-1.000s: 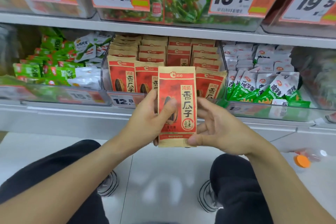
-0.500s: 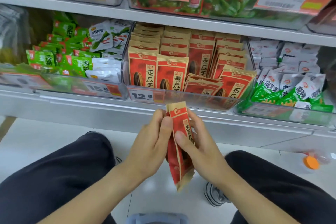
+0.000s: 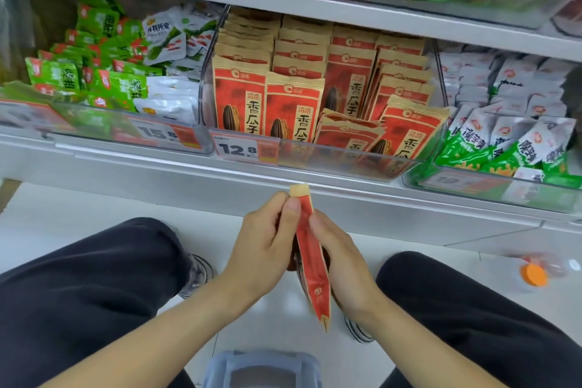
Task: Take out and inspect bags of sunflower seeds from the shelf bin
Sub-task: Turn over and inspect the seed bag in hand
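Note:
A red and tan bag of sunflower seeds (image 3: 311,264) is held edge-on between both hands, below the shelf front and above the floor. My left hand (image 3: 266,242) pinches its left face with the thumb near the top. My right hand (image 3: 341,258) grips its right side. Behind and above, the clear shelf bin (image 3: 346,157) holds several more of the same bags (image 3: 296,107), some upright in rows and a few leaning at the front right.
Neighbouring bins hold green and white snack packs at left (image 3: 119,85) and white and green packs at right (image 3: 510,148). A price tag reading 12.8 (image 3: 236,149) sits on the bin front. An orange-capped bottle (image 3: 535,274) lies on the floor at right; a grey container (image 3: 261,368) sits between my knees.
The bag was facing me flat in front of the bin; both hands have lowered it and turned it edge-on. The view has tilted down and closer to the shelf.

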`<state>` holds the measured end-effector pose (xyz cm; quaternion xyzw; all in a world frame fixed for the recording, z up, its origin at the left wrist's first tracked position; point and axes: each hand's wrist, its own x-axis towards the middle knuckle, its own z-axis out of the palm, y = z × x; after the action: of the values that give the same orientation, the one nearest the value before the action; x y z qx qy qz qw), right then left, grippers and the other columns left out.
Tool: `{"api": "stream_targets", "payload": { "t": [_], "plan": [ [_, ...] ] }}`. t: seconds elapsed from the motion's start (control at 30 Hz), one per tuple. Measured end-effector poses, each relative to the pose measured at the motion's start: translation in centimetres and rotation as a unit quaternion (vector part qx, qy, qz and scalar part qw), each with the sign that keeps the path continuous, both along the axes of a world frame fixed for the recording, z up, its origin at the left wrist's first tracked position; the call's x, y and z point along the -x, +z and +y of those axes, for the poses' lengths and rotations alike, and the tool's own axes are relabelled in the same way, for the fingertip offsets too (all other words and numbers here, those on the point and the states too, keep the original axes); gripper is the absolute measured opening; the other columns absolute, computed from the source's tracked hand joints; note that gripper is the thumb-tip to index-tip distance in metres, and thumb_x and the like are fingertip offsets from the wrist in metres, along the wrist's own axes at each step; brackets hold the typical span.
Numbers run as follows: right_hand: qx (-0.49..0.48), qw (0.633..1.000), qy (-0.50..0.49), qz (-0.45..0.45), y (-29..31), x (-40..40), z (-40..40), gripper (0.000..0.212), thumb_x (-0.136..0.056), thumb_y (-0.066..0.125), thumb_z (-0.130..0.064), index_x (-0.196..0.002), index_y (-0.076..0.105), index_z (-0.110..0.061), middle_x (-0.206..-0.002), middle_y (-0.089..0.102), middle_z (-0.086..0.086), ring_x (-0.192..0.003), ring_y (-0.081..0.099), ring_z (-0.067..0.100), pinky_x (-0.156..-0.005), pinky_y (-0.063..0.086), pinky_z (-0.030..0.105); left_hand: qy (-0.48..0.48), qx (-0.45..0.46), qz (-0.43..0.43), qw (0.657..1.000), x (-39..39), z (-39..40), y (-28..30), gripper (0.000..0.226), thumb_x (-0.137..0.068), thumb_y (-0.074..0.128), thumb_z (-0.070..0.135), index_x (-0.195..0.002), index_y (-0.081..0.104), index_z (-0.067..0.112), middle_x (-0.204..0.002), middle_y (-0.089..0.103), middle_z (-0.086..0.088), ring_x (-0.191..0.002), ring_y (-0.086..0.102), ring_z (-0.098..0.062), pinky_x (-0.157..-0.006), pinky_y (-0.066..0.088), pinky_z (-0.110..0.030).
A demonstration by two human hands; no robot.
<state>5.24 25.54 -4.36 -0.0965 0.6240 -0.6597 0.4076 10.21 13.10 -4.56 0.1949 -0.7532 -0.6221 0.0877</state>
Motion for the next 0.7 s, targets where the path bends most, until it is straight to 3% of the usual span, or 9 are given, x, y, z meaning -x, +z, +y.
{"api": "stream_targets", "payload": {
  "t": [0.17, 0.27, 0.33, 0.47, 0.53, 0.63, 0.7],
  "plan": [
    [-0.01, 0.995, -0.074, -0.061, -0.7, 0.3, 1.0, 0.034, -0.1, 0.055, -0.043, -0.124, 0.064, -0.022, -0.101, 0.07, 0.01, -0.082, 0.067, 0.021, -0.078, 0.054, 0.035, -0.037, -0.062, -0.023, 0.997, 0.7, 0.8, 0.1, 0.037, -0.108, 0.04, 0.026, -0.084, 0.053, 0.001, -0.062, 0.061, -0.014, -0.049, 0.059, -0.021, -0.047, 0.045, -0.021],
    [-0.042, 0.992, -0.084, -0.083, -0.9, 0.6, 1.0, 0.036, -0.103, 0.05, -0.043, -0.125, 0.061, -0.017, -0.103, 0.071, 0.013, -0.086, 0.069, 0.024, -0.081, 0.057, 0.043, -0.067, -0.05, -0.068, 0.994, 1.0, 0.4, 0.5, 0.034, -0.106, 0.045, 0.028, -0.085, 0.054, 0.003, -0.063, 0.064, -0.006, -0.051, 0.06, -0.018, -0.047, 0.044, -0.018],
    [-0.073, 0.988, -0.092, -0.097, -1.1, 1.1, 1.1, 0.042, -0.102, 0.049, -0.049, -0.125, 0.061, -0.016, -0.113, 0.071, 0.015, -0.098, 0.072, 0.029, -0.09, 0.058, 0.05, -0.121, -0.001, -0.106, 0.987, 0.8, 0.1, 0.9, 0.03, -0.103, 0.051, 0.032, -0.083, 0.055, 0.009, -0.069, 0.067, -0.002, -0.053, 0.061, -0.014, -0.049, 0.045, -0.019],
    [-0.097, 0.974, -0.122, -0.163, -1.3, 1.7, 1.6, 0.052, -0.1, 0.049, -0.055, -0.126, 0.06, -0.011, -0.108, 0.068, 0.012, -0.098, 0.072, 0.025, -0.084, 0.06, 0.038, -0.258, 0.206, -0.13, 0.935, -0.2, 0.2, 0.7, 0.029, -0.102, 0.042, 0.045, -0.078, 0.046, 0.029, -0.067, 0.061, 0.009, -0.058, 0.056, -0.007, -0.055, 0.04, -0.023],
    [-0.083, 0.972, -0.117, -0.186, -1.4, 1.6, 1.7, 0.052, -0.099, 0.052, -0.054, -0.125, 0.057, -0.01, -0.093, 0.065, 0.005, -0.084, 0.07, 0.018, -0.076, 0.058, 0.034, -0.275, 0.236, -0.122, 0.924, -0.3, 0.4, 0.5, 0.03, -0.105, 0.034, 0.044, -0.079, 0.042, 0.032, -0.062, 0.055, 0.008, -0.061, 0.054, -0.007, -0.057, 0.039, -0.024],
    [-0.053, 0.974, -0.086, -0.205, -1.7, 1.3, 1.7, 0.05, -0.088, 0.072, -0.043, -0.124, 0.055, -0.013, -0.082, 0.064, 0.003, -0.079, 0.065, 0.02, -0.068, 0.055, 0.032, -0.269, 0.234, -0.119, 0.927, -0.2, 0.2, 0.1, 0.03, -0.106, 0.028, 0.04, -0.09, 0.048, 0.025, -0.062, 0.053, 0.012, -0.06, 0.055, -0.008, -0.061, 0.045, -0.029],
    [-0.026, 0.974, -0.067, -0.216, -2.0, 1.4, 1.9, 0.058, -0.078, 0.074, -0.031, -0.131, 0.053, -0.017, -0.087, 0.065, 0.006, -0.086, 0.063, 0.025, -0.076, 0.057, 0.039, -0.262, 0.242, -0.127, 0.926, -0.2, -0.2, 0.0, 0.032, -0.104, 0.025, 0.04, -0.091, 0.047, 0.021, -0.064, 0.055, 0.011, -0.061, 0.057, -0.01, -0.063, 0.047, -0.031]
  ]
}}
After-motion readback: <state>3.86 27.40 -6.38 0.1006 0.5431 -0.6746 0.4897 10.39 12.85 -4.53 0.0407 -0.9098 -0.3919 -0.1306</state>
